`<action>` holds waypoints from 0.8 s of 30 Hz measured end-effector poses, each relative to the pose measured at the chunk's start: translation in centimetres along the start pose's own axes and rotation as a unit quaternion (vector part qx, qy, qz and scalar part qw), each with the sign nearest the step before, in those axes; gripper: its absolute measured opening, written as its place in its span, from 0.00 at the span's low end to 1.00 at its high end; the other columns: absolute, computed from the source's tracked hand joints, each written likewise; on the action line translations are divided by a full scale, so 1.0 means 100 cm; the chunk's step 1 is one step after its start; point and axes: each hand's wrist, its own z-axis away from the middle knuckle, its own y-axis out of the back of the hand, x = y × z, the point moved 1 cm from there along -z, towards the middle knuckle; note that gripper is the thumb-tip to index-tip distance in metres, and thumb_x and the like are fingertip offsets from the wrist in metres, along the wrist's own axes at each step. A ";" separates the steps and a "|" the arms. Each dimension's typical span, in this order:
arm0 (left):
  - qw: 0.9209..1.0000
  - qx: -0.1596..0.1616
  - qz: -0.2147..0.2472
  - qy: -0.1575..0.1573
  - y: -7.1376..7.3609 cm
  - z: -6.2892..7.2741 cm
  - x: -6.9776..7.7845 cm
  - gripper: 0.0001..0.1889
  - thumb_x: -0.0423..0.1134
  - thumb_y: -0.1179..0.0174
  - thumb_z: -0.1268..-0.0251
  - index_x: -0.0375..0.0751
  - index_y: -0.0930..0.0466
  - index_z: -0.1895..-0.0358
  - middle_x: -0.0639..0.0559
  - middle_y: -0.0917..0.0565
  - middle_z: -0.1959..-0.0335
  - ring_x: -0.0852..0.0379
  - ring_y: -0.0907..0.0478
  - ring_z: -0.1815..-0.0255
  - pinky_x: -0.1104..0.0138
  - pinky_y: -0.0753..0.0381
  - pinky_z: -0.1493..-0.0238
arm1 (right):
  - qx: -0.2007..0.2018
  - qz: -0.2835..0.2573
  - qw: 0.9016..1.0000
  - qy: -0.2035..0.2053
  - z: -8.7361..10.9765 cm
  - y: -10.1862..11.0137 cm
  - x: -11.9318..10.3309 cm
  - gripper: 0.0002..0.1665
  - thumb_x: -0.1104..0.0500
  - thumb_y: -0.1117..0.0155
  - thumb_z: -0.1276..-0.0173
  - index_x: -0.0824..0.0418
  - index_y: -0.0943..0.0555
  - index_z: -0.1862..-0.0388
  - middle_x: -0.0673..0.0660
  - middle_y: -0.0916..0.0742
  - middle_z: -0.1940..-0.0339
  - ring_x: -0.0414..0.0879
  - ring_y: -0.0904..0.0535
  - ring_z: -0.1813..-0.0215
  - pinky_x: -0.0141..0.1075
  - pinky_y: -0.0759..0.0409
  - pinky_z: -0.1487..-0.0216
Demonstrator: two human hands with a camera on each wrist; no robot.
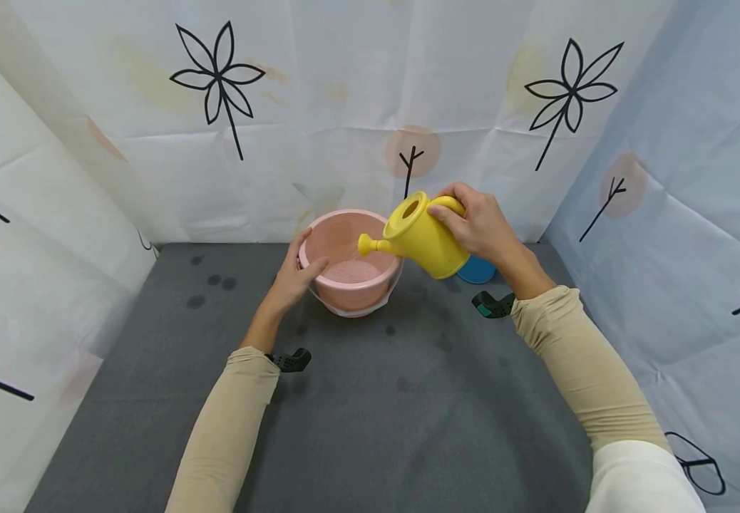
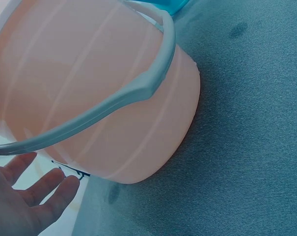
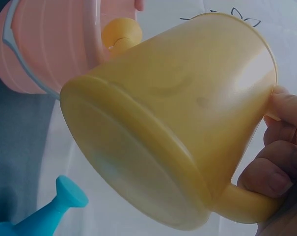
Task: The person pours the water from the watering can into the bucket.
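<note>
In my right hand (image 1: 475, 221) is a yellow watering can (image 1: 430, 242), gripped by its handle. The can is tipped left, its spout over the mouth of a pink bucket (image 1: 352, 292), and water falls inside. Seen from the right wrist, the can's base (image 3: 133, 157) faces the camera and fingers wrap the handle (image 3: 246, 204). My left hand (image 1: 293, 274) holds the bucket's left rim, thumb over the edge and fingers outside. The left wrist view has those fingers (image 2: 50, 194) beside the wall, below the bucket's pale handle (image 2: 109, 101), which hangs down.
A blue watering can (image 3: 55, 206) stands on the grey table (image 1: 370, 413), right of the bucket and partly behind the yellow can in the head view. Dark wet spots (image 1: 196, 301) mark the cloth at left. A patterned curtain (image 1: 344, 92) rises close behind the bucket.
</note>
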 end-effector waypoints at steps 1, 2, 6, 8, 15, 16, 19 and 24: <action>1.000 0.000 0.002 0.001 0.000 0.000 0.000 0.43 0.41 0.42 0.26 0.51 0.58 0.16 0.36 0.56 0.16 0.39 0.48 0.17 0.45 0.37 0.23 | -0.001 0.000 1.000 0.000 0.000 0.000 0.000 0.15 0.59 0.36 0.25 0.69 0.21 0.49 0.64 0.13 0.62 0.50 0.20 0.71 0.31 0.23 0.67; 1.000 0.000 0.003 0.001 0.000 0.000 0.000 0.43 0.40 0.42 0.26 0.51 0.58 0.16 0.36 0.56 0.16 0.39 0.48 0.17 0.45 0.37 0.23 | -0.001 0.000 1.000 -0.001 0.000 0.000 0.000 0.15 0.58 0.36 0.25 0.69 0.21 0.49 0.64 0.14 0.62 0.50 0.21 0.71 0.30 0.23 0.67; 1.000 0.000 0.007 0.005 -0.001 0.000 0.000 0.43 0.40 0.42 0.25 0.51 0.58 0.16 0.36 0.56 0.16 0.38 0.48 0.17 0.44 0.37 0.23 | -0.002 0.001 1.000 -0.004 0.000 0.000 0.000 0.15 0.58 0.36 0.24 0.70 0.21 0.49 0.64 0.14 0.62 0.50 0.21 0.71 0.30 0.24 0.67; 1.000 0.001 0.006 0.004 -0.001 0.000 0.000 0.43 0.40 0.42 0.25 0.51 0.58 0.16 0.36 0.57 0.16 0.39 0.49 0.17 0.44 0.38 0.23 | -0.001 0.004 1.000 -0.005 -0.001 0.000 0.000 0.15 0.58 0.36 0.24 0.69 0.21 0.49 0.64 0.14 0.62 0.50 0.21 0.71 0.32 0.23 0.66; 1.000 -0.007 0.005 0.001 0.000 0.001 0.001 0.43 0.40 0.43 0.25 0.50 0.59 0.16 0.35 0.58 0.16 0.38 0.50 0.17 0.43 0.37 0.24 | -0.006 0.003 1.000 -0.003 -0.004 0.000 -0.002 0.15 0.58 0.36 0.25 0.69 0.21 0.49 0.64 0.14 0.61 0.50 0.21 0.71 0.31 0.23 0.66; 1.000 -0.009 0.006 0.000 0.000 0.001 0.001 0.43 0.39 0.43 0.25 0.50 0.60 0.16 0.35 0.58 0.16 0.37 0.49 0.17 0.43 0.37 0.24 | -0.007 0.003 1.000 -0.003 -0.004 0.000 -0.002 0.15 0.58 0.36 0.25 0.69 0.21 0.49 0.64 0.14 0.61 0.49 0.21 0.71 0.30 0.24 0.67; 1.000 -0.012 0.008 -0.003 0.000 0.001 0.001 0.43 0.39 0.44 0.25 0.49 0.60 0.16 0.36 0.58 0.16 0.37 0.49 0.17 0.43 0.37 0.24 | -0.009 0.004 1.000 -0.007 -0.005 0.001 -0.002 0.15 0.58 0.36 0.25 0.69 0.21 0.49 0.64 0.13 0.61 0.49 0.21 0.71 0.28 0.25 0.67; 1.000 -0.010 0.011 -0.006 0.001 0.000 0.001 0.43 0.38 0.43 0.26 0.48 0.59 0.16 0.36 0.57 0.16 0.37 0.49 0.17 0.43 0.37 0.24 | -0.013 0.003 1.000 -0.013 -0.005 0.001 -0.004 0.15 0.58 0.36 0.24 0.69 0.21 0.48 0.64 0.13 0.60 0.49 0.21 0.70 0.27 0.25 0.67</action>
